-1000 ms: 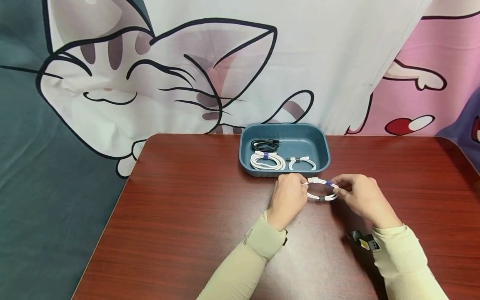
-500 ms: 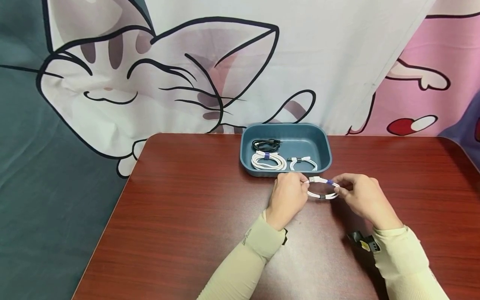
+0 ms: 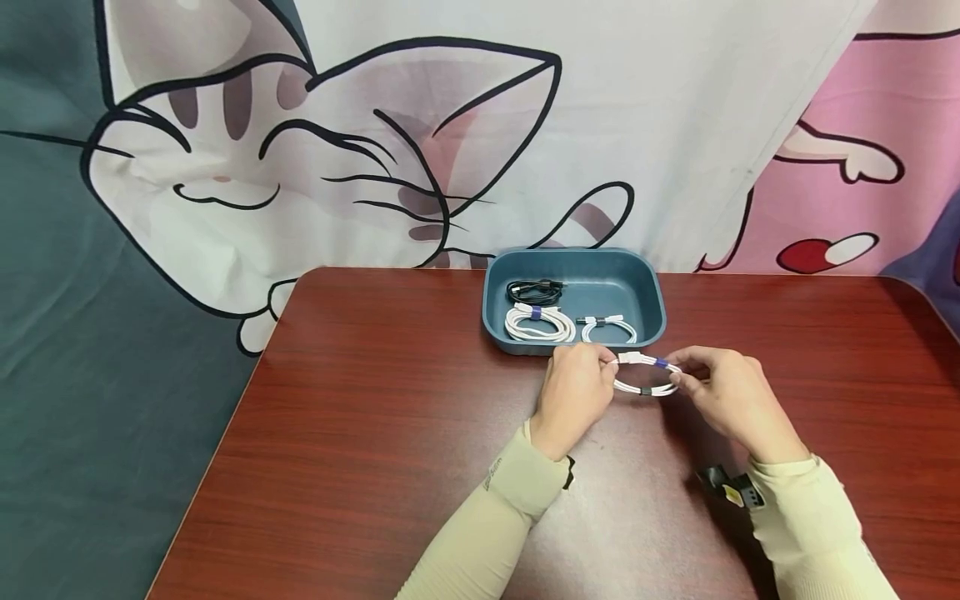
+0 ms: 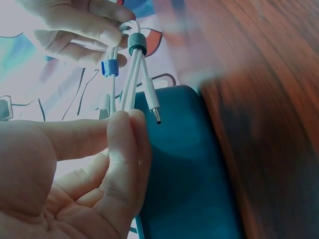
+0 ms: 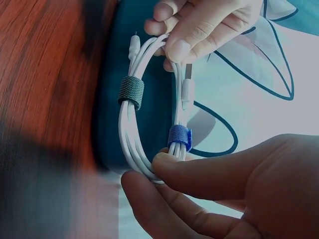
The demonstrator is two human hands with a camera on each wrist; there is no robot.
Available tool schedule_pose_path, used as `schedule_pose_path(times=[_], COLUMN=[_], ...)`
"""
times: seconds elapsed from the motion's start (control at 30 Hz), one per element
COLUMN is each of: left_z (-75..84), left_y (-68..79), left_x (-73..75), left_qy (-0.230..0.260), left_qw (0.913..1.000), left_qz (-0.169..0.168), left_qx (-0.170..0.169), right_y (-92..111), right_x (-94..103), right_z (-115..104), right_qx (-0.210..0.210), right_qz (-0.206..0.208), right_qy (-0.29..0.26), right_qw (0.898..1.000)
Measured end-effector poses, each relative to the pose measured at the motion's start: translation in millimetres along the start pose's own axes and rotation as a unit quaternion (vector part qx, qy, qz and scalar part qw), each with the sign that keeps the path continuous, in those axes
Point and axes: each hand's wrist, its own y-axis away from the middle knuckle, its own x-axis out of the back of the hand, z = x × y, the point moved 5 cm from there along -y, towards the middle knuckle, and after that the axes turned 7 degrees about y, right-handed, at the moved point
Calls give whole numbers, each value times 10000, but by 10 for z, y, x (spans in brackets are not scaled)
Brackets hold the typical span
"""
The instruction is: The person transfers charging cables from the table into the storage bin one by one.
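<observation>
A coiled white USB cable (image 3: pixel 640 390) is held up between both hands, just in front of the blue tray. My left hand (image 3: pixel 576 392) pinches the loop's left end between thumb and fingers. At the right end, my right hand (image 3: pixel 723 396) pinches the coil with thumb and fingertips. In the right wrist view a green strap (image 5: pixel 131 91) and a blue strap (image 5: pixel 179 137) wrap the coil on opposite sides. A slim metal plug (image 4: pixel 155 107) pokes out in the left wrist view; a flat USB plug (image 5: pixel 188 87) shows in the right wrist view.
The blue tray (image 3: pixel 652 329) stands at the table's back edge. Inside lie a black cable coil (image 3: pixel 535 292), a large white cable coil (image 3: pixel 540 325) and a smaller white cable coil (image 3: pixel 609 327). A printed curtain (image 3: pixel 480 150) hangs behind the brown table (image 3: pixel 360 433).
Both hands keep their pinch on the white cable coil, which stays almost in the same place. The whole head view has shifted slightly.
</observation>
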Motion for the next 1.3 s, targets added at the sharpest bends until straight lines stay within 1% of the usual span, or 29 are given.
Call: schedule_pose_path(times=[0.17,0.33,0.57,0.7,0.93,1.1,1.3], left_z=[-4,-19,-42,-59,-56,-58,-76], left_y=[-7,-4,-9,-20,-57,-93,-128], left_x=[21,48,93,112,169,198,222], left_qy=[-96,-88,-141,-124,-36,45,15], left_qw=[9999,9997,9996,9996,9990,9992,9996], left_qz=[47,76,67,52,70,24,11], left_qx=[-126,-211,-243,-268,-431,-389,-298], right_y=[2,-1,-11,-23,-56,-89,-127], right_x=[-1,-3,6,10,37,61,71], right_z=[-8,-31,-61,-76,-113,-127,-141], right_qx=[48,100,142,209,292,289,270], right_qz=[90,169,311,399,469,468,482], right_qy=[-20,-38,-96,-100,-81,-125,-160], right_qw=[9999,9998,9994,9989,9984,9984,9983])
